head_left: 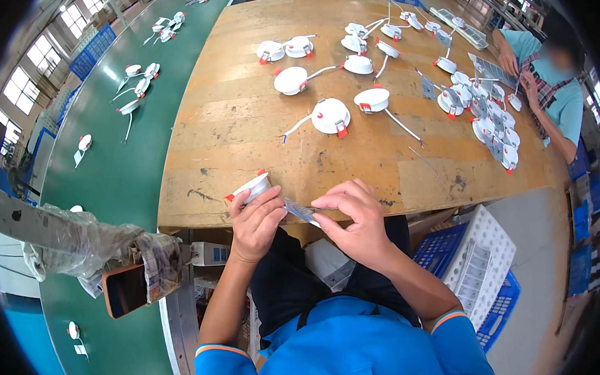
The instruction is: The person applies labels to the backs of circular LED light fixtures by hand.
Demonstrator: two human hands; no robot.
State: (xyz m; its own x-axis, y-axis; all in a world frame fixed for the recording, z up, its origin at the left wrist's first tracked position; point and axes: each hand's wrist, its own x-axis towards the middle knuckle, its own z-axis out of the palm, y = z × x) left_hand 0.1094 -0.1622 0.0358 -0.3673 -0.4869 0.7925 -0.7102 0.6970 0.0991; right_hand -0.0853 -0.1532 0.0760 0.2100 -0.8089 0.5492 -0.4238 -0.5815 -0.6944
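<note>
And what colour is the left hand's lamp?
The lamp is white, with red clips; head view.

Downlights (330,116) lie on the table (237,146), a conveyor (110,190) left, a co-worker (569,109) right.

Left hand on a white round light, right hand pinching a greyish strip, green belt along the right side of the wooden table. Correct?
Not quite: the green belt runs along the left side of the wooden table, as the head view shows. The rest holds: left hand on a white round light, right hand pinching a greyish strip.
</note>
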